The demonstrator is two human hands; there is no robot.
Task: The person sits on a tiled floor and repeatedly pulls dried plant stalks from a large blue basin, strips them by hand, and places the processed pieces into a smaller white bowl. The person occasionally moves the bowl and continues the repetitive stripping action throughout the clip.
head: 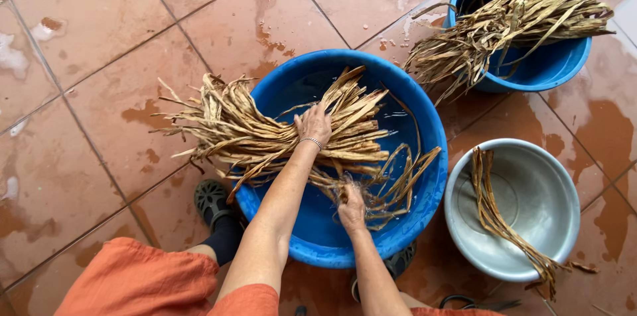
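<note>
While the left hand lies flat on top of the dry leaf bundle, its fingers close together and pressing down, the right hand is lower in the big blue tub. The right hand's fingers are shut on a few thin strips at the end of the bundle. The bundle lies across the tub. One end hangs out over the rim on the left, above the wet tiled floor. The other end dips into the water.

To do this well, I think the flat hand should keep the bundle still so it does not slide out. The other hand should pull only a few strips at a time, slowly, so they do not snap or tangle. The end that hangs out could drip or slip onto the floor, so it helps to push it in more.

A grey metal bowl just beside the tub holds a few strips. A smaller blue tub further off holds another pile of leaves.
</note>
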